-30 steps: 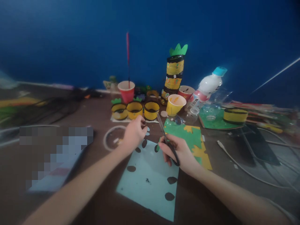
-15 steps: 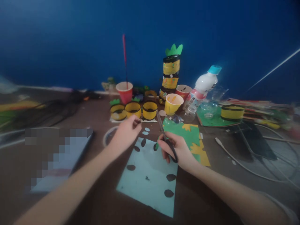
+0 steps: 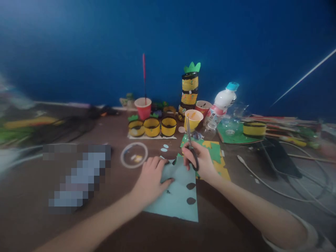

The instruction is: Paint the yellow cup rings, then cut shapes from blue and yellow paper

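A pale blue paper sheet (image 3: 181,199) with black oval spots lies on the brown table in front of me. My left hand (image 3: 151,178) rests on its left part with fingers curled down onto the paper, the thumb stretched toward the middle. My right hand (image 3: 201,161) grips black-handled scissors (image 3: 191,148), blades closed and pointing up and away, just past the sheet's far right corner. Under that hand lies a green and yellow paper (image 3: 216,157).
Three yellow rings with black bands (image 3: 152,126) stand in a row beyond the sheet. Behind them are a red cup (image 3: 143,107), a yellow cup (image 3: 193,119), a stacked yellow tower with a green top (image 3: 189,89) and a white bottle (image 3: 220,103). A clear round lid (image 3: 134,155) lies left; cables run right.
My left hand came back from near the yellow rings and settled on the blue sheet. My right hand with the scissors turned more upright. The view shifted slightly.
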`<state>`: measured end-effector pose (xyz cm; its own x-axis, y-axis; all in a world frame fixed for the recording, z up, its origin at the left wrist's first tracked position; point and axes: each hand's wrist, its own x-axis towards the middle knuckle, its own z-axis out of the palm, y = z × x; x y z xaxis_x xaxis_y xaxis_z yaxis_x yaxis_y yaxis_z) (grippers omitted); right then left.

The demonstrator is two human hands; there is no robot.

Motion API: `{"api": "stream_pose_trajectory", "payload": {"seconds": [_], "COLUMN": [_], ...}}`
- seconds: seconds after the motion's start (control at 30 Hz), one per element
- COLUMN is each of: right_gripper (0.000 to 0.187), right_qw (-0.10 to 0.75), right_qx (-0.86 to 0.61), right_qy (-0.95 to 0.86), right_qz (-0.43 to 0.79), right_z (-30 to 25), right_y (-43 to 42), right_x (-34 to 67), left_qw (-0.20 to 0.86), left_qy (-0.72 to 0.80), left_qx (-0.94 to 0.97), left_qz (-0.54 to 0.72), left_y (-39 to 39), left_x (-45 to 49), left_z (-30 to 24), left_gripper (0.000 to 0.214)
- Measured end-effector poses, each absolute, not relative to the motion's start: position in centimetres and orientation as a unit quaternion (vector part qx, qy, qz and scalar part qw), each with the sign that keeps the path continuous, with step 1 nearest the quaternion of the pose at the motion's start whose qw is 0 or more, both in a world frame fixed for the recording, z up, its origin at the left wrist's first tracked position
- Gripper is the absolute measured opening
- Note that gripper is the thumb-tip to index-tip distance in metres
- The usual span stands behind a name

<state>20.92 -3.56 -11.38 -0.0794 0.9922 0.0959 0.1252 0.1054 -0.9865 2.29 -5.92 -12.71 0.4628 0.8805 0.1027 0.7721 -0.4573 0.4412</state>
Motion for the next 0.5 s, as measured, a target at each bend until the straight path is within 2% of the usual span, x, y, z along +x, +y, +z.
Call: {"api": "stream_pose_trajectory", "payload": {"seconds": [0.23, 0.5], "right_gripper": [0.018, 0.018], "right_qw": [0.471, 0.477], "right_qx": [-0.498, -0.49], "right_qy": [-0.625, -0.633], "right_qz": [0.374, 0.363], "right_z": [-13.0, -12.5], "right_y": [-2.7, -2.8], "right_x": [20.7, 20.5], "left_qw": [0.178, 0.243], "left_qy": [0.481, 0.499], "left_qx": [0.841, 0.806], "left_qz": [0.172, 0.208], "left_y": [-5.7, -5.5], "left_x": [2.1, 2.2], "left_z": [-12.7, -12.2], "left_gripper": [0.033, 0.013]}}
